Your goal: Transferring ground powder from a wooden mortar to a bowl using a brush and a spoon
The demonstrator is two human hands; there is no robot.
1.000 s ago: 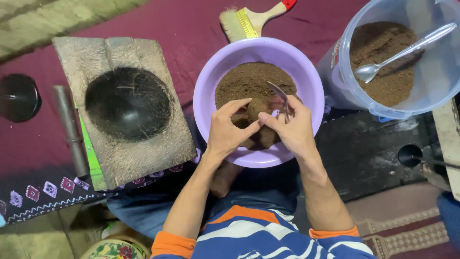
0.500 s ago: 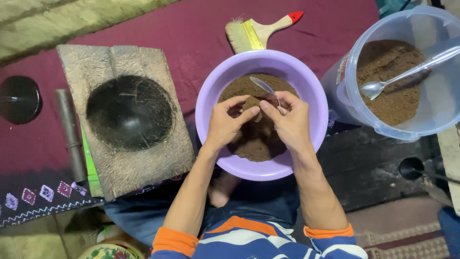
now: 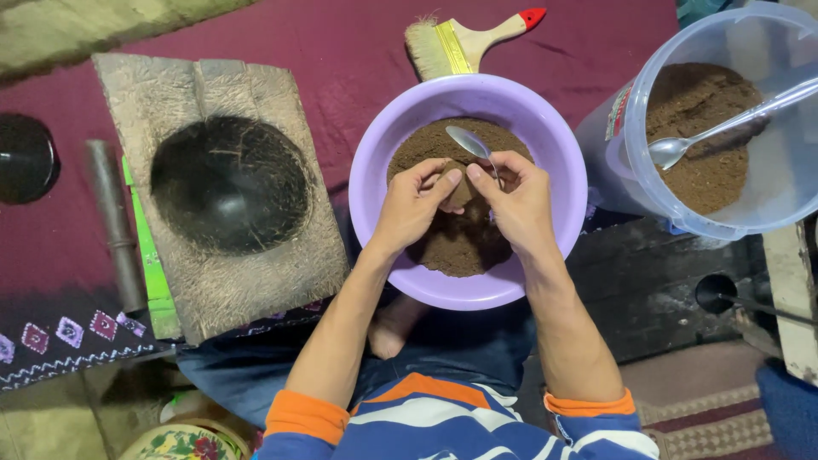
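Single head-worn view, looking straight down, close over lap

The handle of the metal spoon (image 3: 470, 141) is covered by the fingers of the right hand (image 3: 516, 201), so the grip cannot be made out. What is pinched between the left hand (image 3: 415, 204) and the right is hidden by the fingertips. The clear bucket (image 3: 771, 200) is cut off by the right edge, as is its long spoon (image 3: 724, 126). The dark round object (image 3: 24, 158) is cropped at the left edge. The painted dish (image 3: 181, 444) is cut by the bottom edge.
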